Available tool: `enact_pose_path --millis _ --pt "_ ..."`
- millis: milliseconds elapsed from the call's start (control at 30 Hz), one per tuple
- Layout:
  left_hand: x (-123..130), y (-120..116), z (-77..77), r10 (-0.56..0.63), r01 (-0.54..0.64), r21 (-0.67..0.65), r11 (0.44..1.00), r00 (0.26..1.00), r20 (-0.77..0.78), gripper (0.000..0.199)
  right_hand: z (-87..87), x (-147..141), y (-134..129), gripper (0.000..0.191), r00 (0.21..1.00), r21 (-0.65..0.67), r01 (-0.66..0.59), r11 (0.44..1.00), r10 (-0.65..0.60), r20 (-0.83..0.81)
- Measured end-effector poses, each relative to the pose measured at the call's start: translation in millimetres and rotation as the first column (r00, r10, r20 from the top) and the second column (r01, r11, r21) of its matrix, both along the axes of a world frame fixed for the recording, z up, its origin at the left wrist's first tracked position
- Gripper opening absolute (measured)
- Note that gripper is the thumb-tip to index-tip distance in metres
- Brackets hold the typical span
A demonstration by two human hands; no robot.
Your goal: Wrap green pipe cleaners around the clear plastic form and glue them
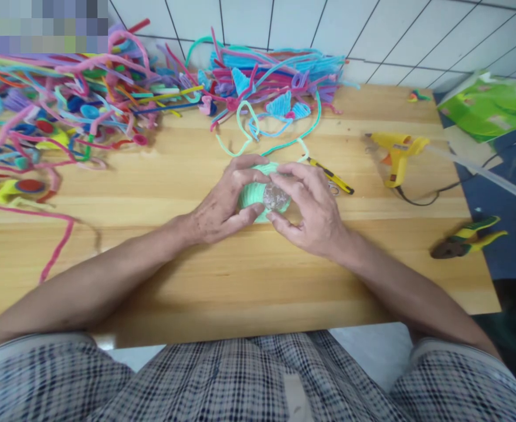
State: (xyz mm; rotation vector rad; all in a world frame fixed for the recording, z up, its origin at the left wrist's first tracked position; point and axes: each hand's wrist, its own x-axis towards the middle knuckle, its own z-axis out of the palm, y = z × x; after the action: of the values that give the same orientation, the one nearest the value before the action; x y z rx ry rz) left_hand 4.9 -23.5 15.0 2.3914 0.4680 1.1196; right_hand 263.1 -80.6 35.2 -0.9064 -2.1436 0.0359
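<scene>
Between my hands is a mint-green piece of coiled pipe cleaner [251,197], low over the wooden table. My left hand [227,202] curves round its left side, thumb at the near edge. A shiny, greyish round piece [276,198] like crumpled foil lies against the green coil. My right hand [313,205] has its fingertips and thumb round that piece from the right. The underside of the coil is hidden. Just beyond the hands lie a loose pale-green pipe cleaner [236,153] and a yellow utility knife [332,176].
Tangled colourful pipe cleaners [86,111] cover the back left, with a blue and pink bundle [279,67] by the tiled wall. To the right are a yellow glue gun [399,153] with its cord, pliers [464,239] and a green package [489,108]. The wooden table [223,287] ends at the right.
</scene>
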Motion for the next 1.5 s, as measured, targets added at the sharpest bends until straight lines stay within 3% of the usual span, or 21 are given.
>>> enact_pose_path --millis 233,467,833,1500 --pt "0.1 -0.4 2.2 0.002 -0.002 -0.010 1.000 1.000 -0.017 0.049 5.6 -0.8 -2.5 0.067 0.997 -0.015 0.067 0.998 -0.066 0.048" --pt "0.3 -1.7 2.7 0.016 -0.015 -0.072 0.997 1.000 0.017 0.048 7.5 0.0 -1.6 0.069 1.000 -0.146 0.017 0.989 -0.017 0.000" --pt "0.5 -0.3 0.7 0.031 -0.031 -0.093 0.995 1.000 0.001 0.047 7.2 5.6 2.5 0.068 0.998 -0.176 -0.046 0.983 0.038 -0.045" --pt "5.0 -6.2 3.7 0.045 -0.042 -0.092 0.995 0.999 0.026 0.040 3.3 -0.8 -3.8 0.065 0.999 -0.091 0.010 0.996 -0.014 -0.046"
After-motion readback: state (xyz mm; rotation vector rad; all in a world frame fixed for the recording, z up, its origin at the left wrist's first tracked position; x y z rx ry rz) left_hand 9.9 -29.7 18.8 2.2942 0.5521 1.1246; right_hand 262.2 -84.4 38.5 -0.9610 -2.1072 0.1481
